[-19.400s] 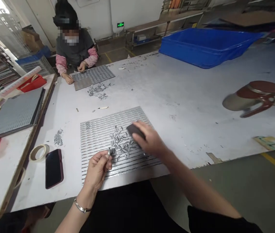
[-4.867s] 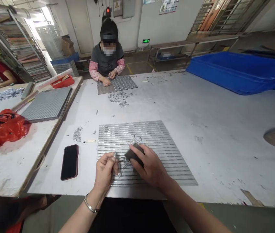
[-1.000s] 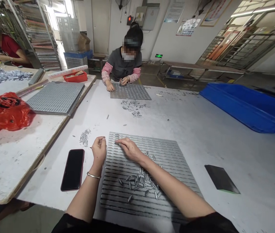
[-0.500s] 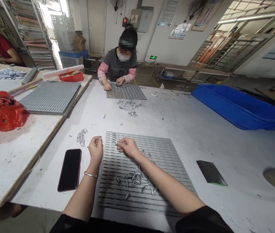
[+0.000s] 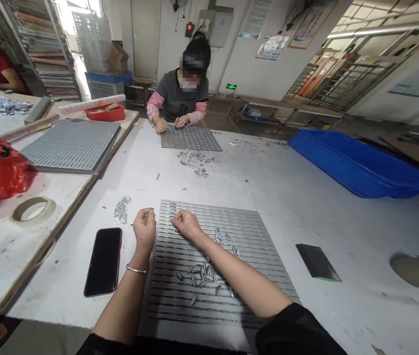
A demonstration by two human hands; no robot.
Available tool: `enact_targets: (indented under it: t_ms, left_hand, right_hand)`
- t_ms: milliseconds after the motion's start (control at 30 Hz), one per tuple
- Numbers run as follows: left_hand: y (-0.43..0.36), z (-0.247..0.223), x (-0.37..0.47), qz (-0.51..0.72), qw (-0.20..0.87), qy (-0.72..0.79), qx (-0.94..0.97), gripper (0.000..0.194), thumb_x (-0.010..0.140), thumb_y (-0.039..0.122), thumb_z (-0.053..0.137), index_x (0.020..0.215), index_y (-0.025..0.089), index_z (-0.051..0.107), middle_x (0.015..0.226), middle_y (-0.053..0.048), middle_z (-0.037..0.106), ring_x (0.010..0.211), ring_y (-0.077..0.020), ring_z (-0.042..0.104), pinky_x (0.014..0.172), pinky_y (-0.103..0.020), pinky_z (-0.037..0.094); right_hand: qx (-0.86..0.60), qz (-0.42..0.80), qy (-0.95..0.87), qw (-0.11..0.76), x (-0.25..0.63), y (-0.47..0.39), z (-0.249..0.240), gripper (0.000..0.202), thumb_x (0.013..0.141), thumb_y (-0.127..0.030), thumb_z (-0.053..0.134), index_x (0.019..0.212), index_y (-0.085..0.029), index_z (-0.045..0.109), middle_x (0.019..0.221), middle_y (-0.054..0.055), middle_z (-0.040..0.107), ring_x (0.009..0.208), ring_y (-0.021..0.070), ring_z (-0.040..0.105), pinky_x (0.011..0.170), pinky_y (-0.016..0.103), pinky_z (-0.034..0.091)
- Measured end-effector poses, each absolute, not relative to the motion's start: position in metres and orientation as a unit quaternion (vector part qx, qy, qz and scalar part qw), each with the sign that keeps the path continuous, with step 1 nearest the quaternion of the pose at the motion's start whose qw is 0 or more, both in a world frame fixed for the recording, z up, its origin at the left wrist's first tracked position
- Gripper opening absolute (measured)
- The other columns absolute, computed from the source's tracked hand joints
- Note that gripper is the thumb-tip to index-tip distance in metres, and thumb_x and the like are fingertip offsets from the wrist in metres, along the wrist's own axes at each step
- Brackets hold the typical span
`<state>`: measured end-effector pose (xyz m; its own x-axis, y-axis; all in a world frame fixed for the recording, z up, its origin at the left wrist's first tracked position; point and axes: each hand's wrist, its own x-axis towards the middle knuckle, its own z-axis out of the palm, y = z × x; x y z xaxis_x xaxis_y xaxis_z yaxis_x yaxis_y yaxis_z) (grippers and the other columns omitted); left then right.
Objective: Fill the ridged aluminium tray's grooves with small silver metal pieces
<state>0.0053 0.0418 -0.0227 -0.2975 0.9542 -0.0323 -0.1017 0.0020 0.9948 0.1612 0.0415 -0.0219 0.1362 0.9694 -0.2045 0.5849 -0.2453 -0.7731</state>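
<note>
A grey grooved plate [image 5: 239, 217] lies on the white table. My right hand [image 5: 187, 225] is over its upper left part, fingers pinched; whatever they hold is too small to make out. Just above those fingertips, a short column of oval metal pieces [image 5: 172, 208] sits on the plate. My left hand [image 5: 145, 224] is closed beside the plate's left edge, and its contents are hidden. Loose oval pieces [image 5: 205, 274] are heaped on the plate under my right forearm. Left of my left hand is a small pile of similar pieces [image 5: 122, 209].
A black phone [image 5: 103, 261] lies left of my left forearm. At right are a dark block [image 5: 318, 262] and a blue tray [image 5: 361, 165]. Across the table, a person handles another plate [image 5: 202, 139]. The left table bears stacked plates [image 5: 72, 145] and a tape roll [image 5: 34, 211].
My right hand has moved slightly left and toward me on the plate. My left hand has hardly moved. The view has shifted, and the tape roll now shows.
</note>
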Motion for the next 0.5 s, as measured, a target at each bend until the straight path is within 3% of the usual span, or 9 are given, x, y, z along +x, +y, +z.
enact_targets:
  t_ms: [100,200,333,500]
  left_hand:
    - [0.043,-0.023,0.004,0.586,0.436,0.556,0.397,0.028,0.077,0.039,0.066,0.092,0.016,0.067,0.061,0.003,0.059,0.051,-0.0105,0.052,0.054,-0.023,0.044]
    - [0.046,-0.024,0.003,0.58,0.429,0.564,0.402,0.028,0.076,0.039,0.065,0.091,0.016,0.067,0.062,0.002,0.06,0.053,-0.0113,0.054,0.055,-0.024,0.045]
    - [0.049,-0.026,0.003,0.578,0.428,0.564,0.405,0.028,0.077,0.039,0.064,0.092,0.016,0.066,0.061,0.003,0.059,0.053,-0.0112,0.053,0.055,-0.024,0.044]
    - [0.047,-0.027,0.006,0.586,0.433,0.554,0.404,0.025,0.077,0.038,0.065,0.091,0.016,0.066,0.061,0.004,0.058,0.051,-0.0103,0.051,0.054,-0.023,0.043]
  right_hand:
    - [-0.719,0.316,-0.568,0.244,0.165,0.044,-0.016,0.016,0.082,-0.018,0.068,0.095,-0.019,0.059,0.051,-0.007,0.062,0.052,0.0132,0.061,0.06,0.021,0.044]
    - [-0.735,0.266,-0.582,0.224,0.192,0.036,-0.001,0.016,0.091,-0.028,0.062,0.104,-0.019,0.059,0.065,-0.003,0.069,0.06,0.0139,0.065,0.063,0.022,0.044]
    - [-0.758,0.18,-0.602,0.174,0.26,0.011,0.018,0.015,0.095,-0.028,0.056,0.087,-0.019,0.064,0.088,0.008,0.074,0.085,0.0197,0.068,0.073,0.025,0.042]
    - [-0.742,0.172,-0.642,0.085,0.305,-0.002,0.014,0.013,0.081,-0.011,0.062,0.07,-0.018,0.065,0.072,0.007,0.071,0.075,0.02,0.065,0.068,0.025,0.038]
